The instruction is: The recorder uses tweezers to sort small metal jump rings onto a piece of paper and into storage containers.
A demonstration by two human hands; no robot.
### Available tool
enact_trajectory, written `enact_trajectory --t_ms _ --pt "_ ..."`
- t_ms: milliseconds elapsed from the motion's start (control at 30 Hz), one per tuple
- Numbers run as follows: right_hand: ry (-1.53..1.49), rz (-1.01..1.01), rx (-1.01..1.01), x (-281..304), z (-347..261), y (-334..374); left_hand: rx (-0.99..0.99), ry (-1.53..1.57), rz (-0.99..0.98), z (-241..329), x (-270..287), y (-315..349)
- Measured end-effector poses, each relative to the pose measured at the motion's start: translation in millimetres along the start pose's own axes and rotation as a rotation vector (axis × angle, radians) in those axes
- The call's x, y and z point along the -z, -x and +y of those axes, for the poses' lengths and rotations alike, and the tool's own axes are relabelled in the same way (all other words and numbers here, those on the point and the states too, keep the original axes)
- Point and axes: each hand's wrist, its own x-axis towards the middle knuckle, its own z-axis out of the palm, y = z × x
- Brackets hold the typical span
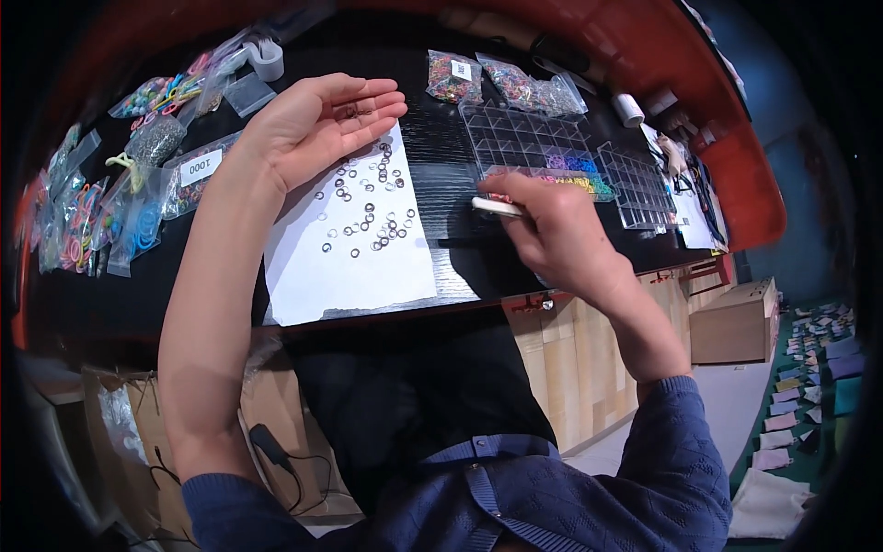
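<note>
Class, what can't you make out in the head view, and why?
In the head view:
White stick: other end, hidden by the right hand.
Paper: upper left, covered by the left hand.
Clear box: part of near edge, behind the right hand.
Dark bits in the left hand: too small to count.

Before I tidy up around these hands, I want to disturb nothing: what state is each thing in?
left hand: palm up, open, small dark pieces in it
right hand: closed on the white tool
paper: flat
rings: loose, scattered over the paper
divided box: coloured pieces in some compartments
labelled bag: filled, lying flat
</note>
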Motion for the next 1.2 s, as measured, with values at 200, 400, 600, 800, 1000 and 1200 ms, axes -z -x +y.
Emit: enact_trajectory --t_ms 200,400,600,800,1000,1200 --pt "0.298 0.145 0.132 -27 12 7 -0.006 -0.009 0.015 1 2 -3" --pt "0.174 0.120 0.160 -37 1 -5 -0.021 -0.039 0.005 3 0 1" --pt "-0.048 0.103 0.107 -40 -25 -35 -0.017 -0.016 0.007 1 1 -2" --pt "-0.570 0.062 -0.117 2 -31 -50 -0.023 -0.035 0.000 3 1 0" --pt "-1.015 0.360 -0.040 19 -22 -74 -0.017 -0.064 0.034 2 0 -4" --pt "-0.884 -0.277 -0.174 20 7 -83 -0.009 -0.045 0.025 5 6 -1"
